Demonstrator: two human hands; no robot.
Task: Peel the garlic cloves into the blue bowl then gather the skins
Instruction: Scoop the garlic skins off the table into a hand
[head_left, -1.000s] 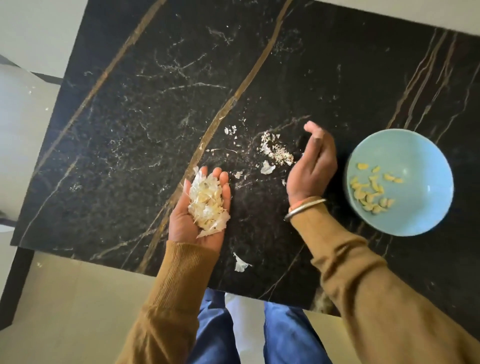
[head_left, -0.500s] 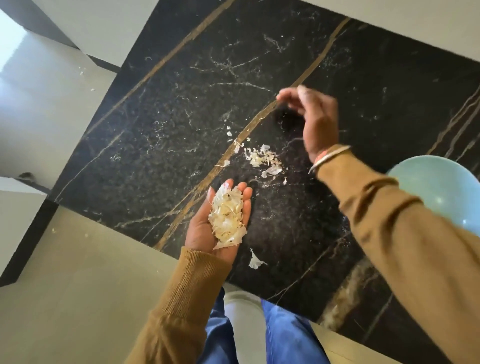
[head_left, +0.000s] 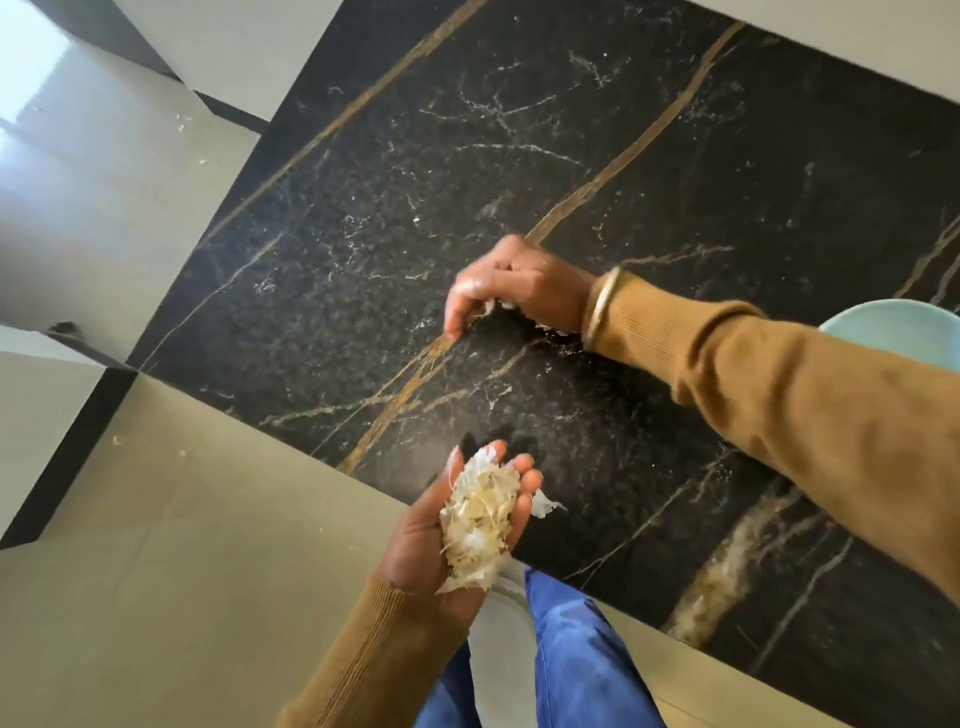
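Observation:
My left hand lies palm up at the table's near edge, loosely cupped, carrying a heap of dry garlic skins. One loose skin lies on the table just right of its fingers. Farther in, my right hand is knuckles up on the black marble table. Its fingers are curled over a small pile of skins and its thumb tip touches the surface. White bits show under the palm. Only the rim of the blue bowl shows at the right edge, behind my right sleeve; its cloves are hidden.
The table's near edge runs diagonally from the left down to the lower right. Beige floor with a few skin scraps lies beyond it on the left. My legs in blue trousers are below the edge.
My right hand came down from above the table onto the small pile of skins and curled over it. My left hand drew back to the table's edge and cupped more. The view swung left.

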